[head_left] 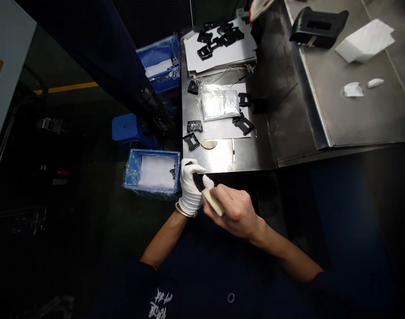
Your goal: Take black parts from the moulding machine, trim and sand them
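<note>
My left hand [190, 188], in a white glove, is closed around a small black plastic part [198, 182] in front of the table's near edge. My right hand [237, 212] is bare and pinches a cream-coloured flat strip [214, 202], perhaps felt or foam. The strip's upper end meets the lower end of the black part, and the two hands are close together. Fingers hide much of the part. On the metal table [255, 153] beyond lie similar black plastic parts [191, 141], a half-round pale piece [209, 144] and a thin narrow tool [233, 151].
A plastic-wrapped blue bin [131, 170] stands left of my gloved hand, another blue bin [174, 82] farther back. Clear bags [220, 104] and a paper stack [222, 57] bearing black parts occupy the table. At right rises a metal ledge [355, 119] with a black holder [318, 29].
</note>
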`<state>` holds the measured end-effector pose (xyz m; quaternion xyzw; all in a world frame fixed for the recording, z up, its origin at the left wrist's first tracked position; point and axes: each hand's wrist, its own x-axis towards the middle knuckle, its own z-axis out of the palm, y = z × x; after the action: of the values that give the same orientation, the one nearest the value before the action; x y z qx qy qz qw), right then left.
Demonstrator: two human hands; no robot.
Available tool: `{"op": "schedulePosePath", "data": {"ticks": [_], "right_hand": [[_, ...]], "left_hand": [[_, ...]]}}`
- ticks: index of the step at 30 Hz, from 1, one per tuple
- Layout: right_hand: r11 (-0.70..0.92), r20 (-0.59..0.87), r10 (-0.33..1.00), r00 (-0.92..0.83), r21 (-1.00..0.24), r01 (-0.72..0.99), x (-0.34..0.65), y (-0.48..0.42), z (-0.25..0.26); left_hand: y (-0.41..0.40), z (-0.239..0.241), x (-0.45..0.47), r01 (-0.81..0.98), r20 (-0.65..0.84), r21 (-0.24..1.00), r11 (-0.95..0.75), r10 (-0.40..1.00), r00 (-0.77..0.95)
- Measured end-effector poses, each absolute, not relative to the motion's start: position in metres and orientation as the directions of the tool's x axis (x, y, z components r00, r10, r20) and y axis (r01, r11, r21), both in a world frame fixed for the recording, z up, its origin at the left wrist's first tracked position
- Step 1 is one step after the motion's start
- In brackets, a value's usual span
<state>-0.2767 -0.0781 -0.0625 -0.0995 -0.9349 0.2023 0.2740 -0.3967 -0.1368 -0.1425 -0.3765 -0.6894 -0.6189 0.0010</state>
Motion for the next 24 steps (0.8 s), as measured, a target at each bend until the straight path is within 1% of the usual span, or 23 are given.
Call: {"op": "schedulePosePath", "data": {"ticks": [4, 7, 8, 12, 13, 16, 19, 24], "right_hand": [[0.894, 0.500, 0.322, -0.804, -0.439, 0.085, -0.275, -0.074, -0.063], [0.891, 0.446, 0.279, -0.851, -0.452, 0.055, -0.268, -0.070, -0.062], [0.890, 0.449, 0.271, -0.852, -0.455, 0.043, -0.265, -0.069, -0.062], [0.892, 0.582, 0.309, -0.752, -0.451, 0.018, -0.258, -0.069, -0.064], [0.898, 0.596, 0.304, -0.743, -0.440, 0.015, -0.259, -0.070, -0.065], [0.908, 0.574, 0.297, -0.763, -0.418, 0.039, -0.266, -0.073, -0.067], [0.895, 0.544, 0.335, -0.769, -0.439, 0.080, -0.270, -0.074, -0.068], [0.891, 0.516, 0.344, -0.784, -0.444, 0.099, -0.270, -0.073, -0.068]], "left_hand": [[-0.134, -0.140, -0.396, 0.522, 0.511, 0.838, -0.157, 0.563, -0.650], [-0.134, -0.137, -0.398, 0.524, 0.508, 0.839, -0.144, 0.548, -0.664], [-0.134, -0.136, -0.399, 0.533, 0.514, 0.834, -0.139, 0.548, -0.660], [-0.135, -0.132, -0.402, 0.594, 0.562, 0.792, -0.141, 0.547, -0.620], [-0.135, -0.132, -0.401, 0.604, 0.573, 0.784, -0.145, 0.543, -0.614], [-0.133, -0.132, -0.397, 0.602, 0.584, 0.779, -0.174, 0.550, -0.597], [-0.132, -0.134, -0.393, 0.585, 0.575, 0.788, -0.189, 0.563, -0.593], [-0.132, -0.135, -0.391, 0.584, 0.565, 0.793, -0.175, 0.571, -0.596]]}}
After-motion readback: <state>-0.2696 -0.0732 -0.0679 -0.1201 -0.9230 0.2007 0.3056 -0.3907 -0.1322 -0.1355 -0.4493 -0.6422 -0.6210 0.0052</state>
